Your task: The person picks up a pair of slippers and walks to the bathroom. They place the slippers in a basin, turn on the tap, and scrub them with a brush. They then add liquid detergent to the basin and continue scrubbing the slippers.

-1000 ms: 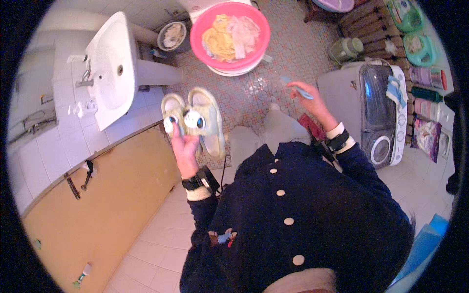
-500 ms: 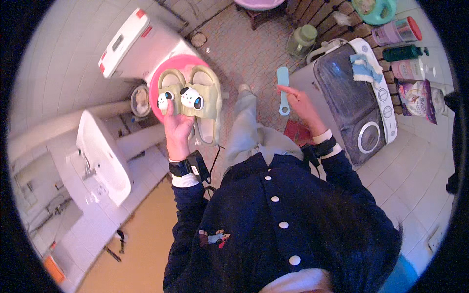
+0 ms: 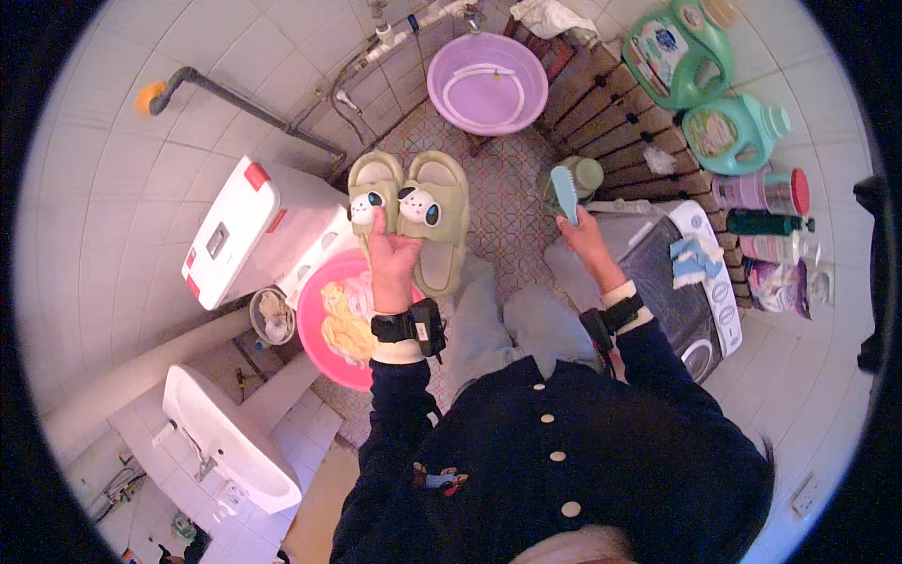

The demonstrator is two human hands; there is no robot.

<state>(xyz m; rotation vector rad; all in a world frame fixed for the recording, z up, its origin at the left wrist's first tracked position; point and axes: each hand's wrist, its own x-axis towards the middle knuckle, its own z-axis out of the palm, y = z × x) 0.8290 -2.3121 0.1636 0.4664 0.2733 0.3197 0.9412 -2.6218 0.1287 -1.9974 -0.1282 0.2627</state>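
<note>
My left hand (image 3: 393,263) is closed round a pair of olive-green slippers (image 3: 447,202) and holds them up side by side. Each slipper has a puppy-face ornament on its strap, and my thumb lies near the left one. My right hand (image 3: 587,246) grips the handle of a light-blue brush (image 3: 565,191), whose long head points up and away. The brush is apart from the slippers, to their right. Below my left wrist, a pink basin (image 3: 319,362) on the floor holds yellow and pale cloths (image 3: 345,324).
A purple basin (image 3: 442,99) stands at the far wall, under a tap (image 3: 473,17). Right are a washing machine (image 3: 653,268) with a blue-white cloth (image 3: 695,261), a green jug (image 3: 589,174) and several bottles. Left are a white red-cornered tank (image 3: 235,230) and a sink (image 3: 225,442).
The view has shifted toward the far wall, bringing the purple basin fully in. The slippers no longer overlap the pink basin's middle, so its cloths show. The brush has tilted, with its handle now in my grip.
</note>
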